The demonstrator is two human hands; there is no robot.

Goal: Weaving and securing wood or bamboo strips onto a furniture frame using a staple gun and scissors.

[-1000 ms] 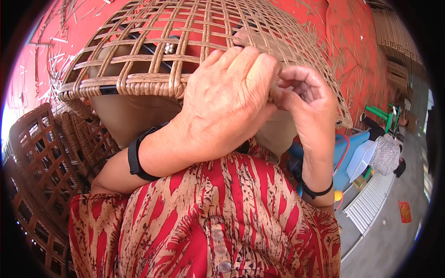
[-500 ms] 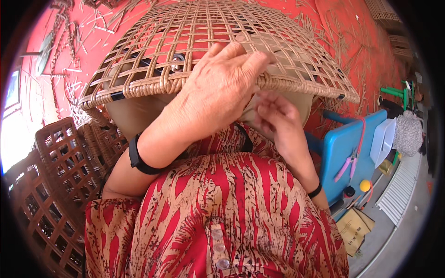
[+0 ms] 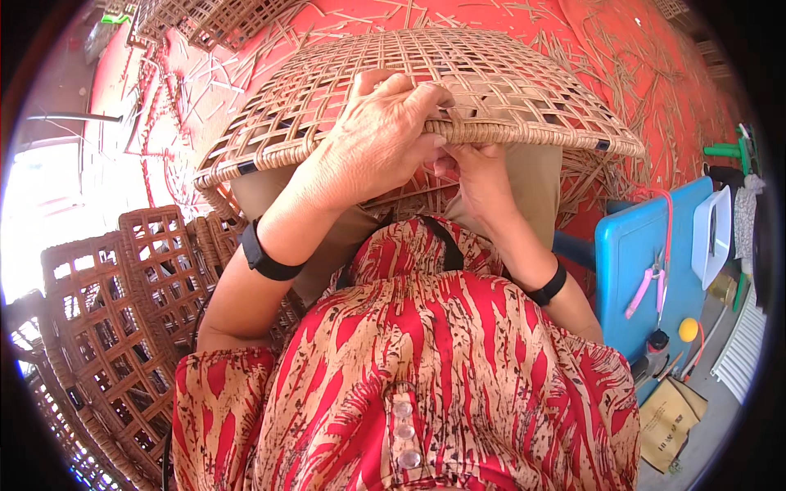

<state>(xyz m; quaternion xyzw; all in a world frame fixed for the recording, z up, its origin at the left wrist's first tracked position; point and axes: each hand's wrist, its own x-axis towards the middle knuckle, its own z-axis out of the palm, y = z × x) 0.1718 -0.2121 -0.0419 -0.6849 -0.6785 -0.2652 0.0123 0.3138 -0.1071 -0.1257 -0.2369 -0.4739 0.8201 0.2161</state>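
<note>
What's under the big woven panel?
Under the woven panel I can see tan trousers and bits of red floor. The right hand is at its near edge. Whatever the left hand covers can't be seen.

Woven lattice (image 3: 475, 74), upper centre of frame.
Left hand (image 3: 378, 135) grips near rim (image 3: 524, 133); right hand (image 3: 481, 176) just beneath; pink-handled pliers (image 3: 640, 293) on blue surface (image 3: 618, 258), right.

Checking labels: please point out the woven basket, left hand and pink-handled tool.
Woven basket (image 3: 524, 133), head view: near rim.
Left hand (image 3: 372, 137), head view: its back.
Pink-handled tool (image 3: 643, 290), head view: left handle.
</note>
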